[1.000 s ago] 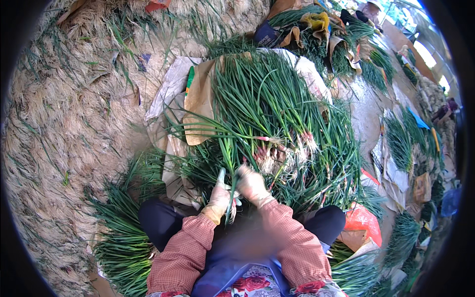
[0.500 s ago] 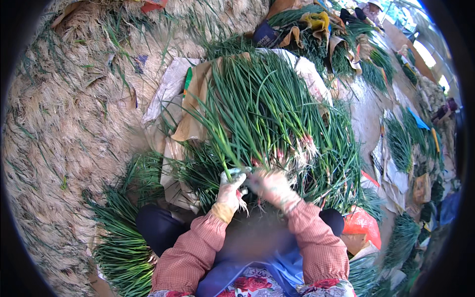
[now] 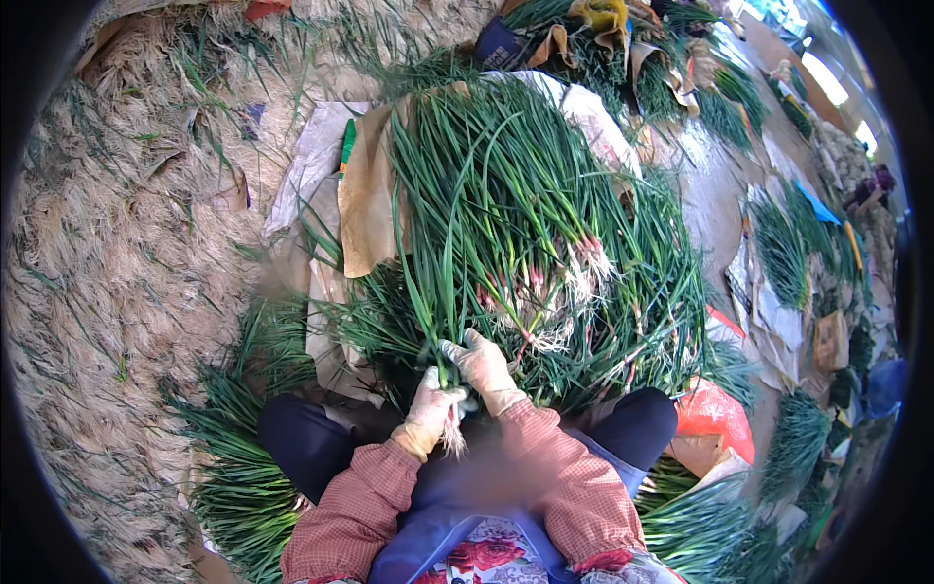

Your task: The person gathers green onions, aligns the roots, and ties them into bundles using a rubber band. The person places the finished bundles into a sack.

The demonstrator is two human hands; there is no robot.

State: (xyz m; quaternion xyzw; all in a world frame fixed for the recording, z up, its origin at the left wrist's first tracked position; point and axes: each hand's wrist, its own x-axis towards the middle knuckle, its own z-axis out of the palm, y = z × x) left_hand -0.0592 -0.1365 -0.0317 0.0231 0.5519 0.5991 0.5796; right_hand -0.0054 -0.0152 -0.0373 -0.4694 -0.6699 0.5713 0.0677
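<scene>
My left hand (image 3: 425, 414), in a pale soiled glove, is closed around a small bunch of spring onions (image 3: 449, 282). Their white roots hang below the fist, and the long green leaves point away from me. My right hand (image 3: 484, 370), gloved too, meets the same stalks just above the left one. Its fingertips lie on the stems, and part of its grip is hidden. Beyond both hands lies a large heap of spring onions (image 3: 506, 175), with reddish-white bulbs and roots toward me.
Brown paper (image 3: 365, 204) and white sheeting (image 3: 316, 165) lie beneath the heap. More spring onions (image 3: 243, 496) rest by my left knee. Near my right knee is a red plastic bag (image 3: 715, 419). Dry root trimmings (image 3: 146, 292) cover the ground to the left.
My left hand has come down and slightly left with the bunch. My right hand has moved left onto its stalks. The whole view has shifted a little.
</scene>
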